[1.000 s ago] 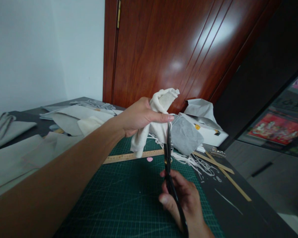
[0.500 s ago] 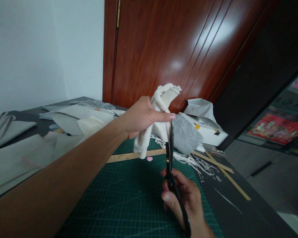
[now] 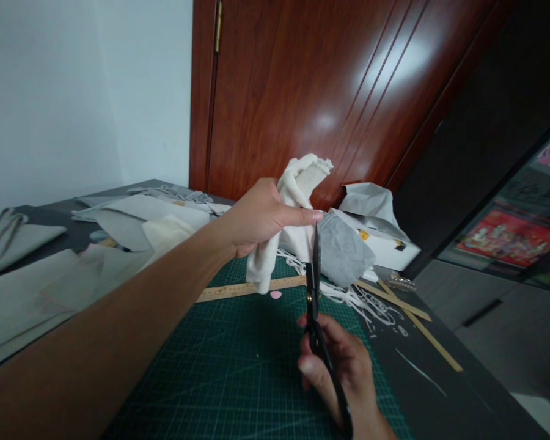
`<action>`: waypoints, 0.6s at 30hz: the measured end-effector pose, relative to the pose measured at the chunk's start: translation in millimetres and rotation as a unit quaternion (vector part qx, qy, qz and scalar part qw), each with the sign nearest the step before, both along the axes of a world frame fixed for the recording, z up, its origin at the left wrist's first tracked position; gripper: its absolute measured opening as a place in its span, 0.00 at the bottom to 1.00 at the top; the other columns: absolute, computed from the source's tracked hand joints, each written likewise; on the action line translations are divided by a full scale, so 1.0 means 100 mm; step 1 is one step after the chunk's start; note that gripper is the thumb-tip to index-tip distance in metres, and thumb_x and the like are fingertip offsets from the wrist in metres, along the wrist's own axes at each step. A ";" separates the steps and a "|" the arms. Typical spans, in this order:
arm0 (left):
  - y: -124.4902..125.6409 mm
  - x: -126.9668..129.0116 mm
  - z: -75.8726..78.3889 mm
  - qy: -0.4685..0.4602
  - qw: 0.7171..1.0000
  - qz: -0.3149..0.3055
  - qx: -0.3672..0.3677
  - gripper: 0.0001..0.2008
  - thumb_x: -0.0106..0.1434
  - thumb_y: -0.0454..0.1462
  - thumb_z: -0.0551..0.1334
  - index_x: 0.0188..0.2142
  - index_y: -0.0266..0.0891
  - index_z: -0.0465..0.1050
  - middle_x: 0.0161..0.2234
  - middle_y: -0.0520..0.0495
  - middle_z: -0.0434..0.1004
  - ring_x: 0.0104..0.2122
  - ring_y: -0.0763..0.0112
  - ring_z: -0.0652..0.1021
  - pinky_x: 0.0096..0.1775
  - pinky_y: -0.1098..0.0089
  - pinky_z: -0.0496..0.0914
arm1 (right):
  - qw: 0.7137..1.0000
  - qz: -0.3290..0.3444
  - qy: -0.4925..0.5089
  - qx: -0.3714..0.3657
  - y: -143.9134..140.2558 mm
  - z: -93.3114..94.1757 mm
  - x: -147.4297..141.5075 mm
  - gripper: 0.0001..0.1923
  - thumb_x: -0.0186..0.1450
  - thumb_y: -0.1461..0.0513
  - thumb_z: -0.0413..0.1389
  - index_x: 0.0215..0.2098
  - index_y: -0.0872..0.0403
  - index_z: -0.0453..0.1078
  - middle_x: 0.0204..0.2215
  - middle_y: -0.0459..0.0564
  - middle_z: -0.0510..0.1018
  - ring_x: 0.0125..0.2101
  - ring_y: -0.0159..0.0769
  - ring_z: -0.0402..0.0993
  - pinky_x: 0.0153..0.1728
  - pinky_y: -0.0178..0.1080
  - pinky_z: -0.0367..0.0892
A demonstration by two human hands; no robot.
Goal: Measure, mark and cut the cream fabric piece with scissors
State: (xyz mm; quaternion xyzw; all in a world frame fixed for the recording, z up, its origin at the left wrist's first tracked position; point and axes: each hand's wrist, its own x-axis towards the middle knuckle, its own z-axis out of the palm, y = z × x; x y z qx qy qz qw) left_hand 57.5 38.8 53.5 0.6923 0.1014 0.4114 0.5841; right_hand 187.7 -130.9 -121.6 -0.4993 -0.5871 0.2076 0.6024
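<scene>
Dark surface (image 3: 444, 391) under a green cutting mat (image 3: 238, 366), left hand (image 3: 261, 215) clenched around bunched cream cloth (image 3: 297, 183) raised above the mat, right hand (image 3: 343, 373) gripping black scissors (image 3: 315, 293), blades nearly closed, tips touching the cloth's lower edge, wooden ruler (image 3: 229, 289) beyond the hands.

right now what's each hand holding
left hand: closed on the cream cloth, held above the mat.
right hand: closed on the black scissors.
</scene>
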 end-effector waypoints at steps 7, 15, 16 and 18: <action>0.00 -0.02 0.01 -0.005 1.000 -0.003 0.002 0.11 0.48 0.29 0.76 0.31 0.33 0.77 0.29 0.49 0.77 0.30 0.70 0.76 0.33 0.71 0.72 | 1.000 -0.001 -0.002 0.002 -0.01 0.03 -0.03 0.19 0.65 0.51 0.66 0.50 0.50 0.75 0.22 0.40 0.70 0.18 0.29 0.63 0.17 0.31 0.61; -0.01 -0.02 0.01 -0.005 1.000 -0.001 -0.001 0.11 0.47 0.28 0.76 0.30 0.33 0.78 0.29 0.49 0.77 0.30 0.70 0.76 0.33 0.71 0.72 | 1.000 0.000 -0.008 0.002 0.00 0.04 -0.02 0.17 0.65 0.51 0.66 0.49 0.49 0.75 0.22 0.39 0.69 0.17 0.28 0.63 0.17 0.30 0.60; -0.02 -0.02 0.01 -0.009 1.000 -0.002 -0.002 0.11 0.48 0.28 0.75 0.30 0.33 0.78 0.28 0.49 0.77 0.30 0.70 0.76 0.32 0.72 0.72 | 1.000 0.000 -0.011 0.002 0.00 0.04 -0.02 0.17 0.65 0.51 0.66 0.49 0.49 0.75 0.22 0.39 0.69 0.17 0.28 0.63 0.17 0.30 0.60; -0.02 -0.02 0.01 -0.013 1.000 -0.005 -0.005 0.11 0.48 0.27 0.75 0.30 0.33 0.78 0.28 0.50 0.77 0.29 0.71 0.76 0.32 0.72 0.72 | 1.000 -0.001 -0.017 0.006 0.00 0.05 -0.02 0.17 0.65 0.52 0.67 0.48 0.48 0.75 0.21 0.38 0.68 0.17 0.28 0.63 0.17 0.30 0.59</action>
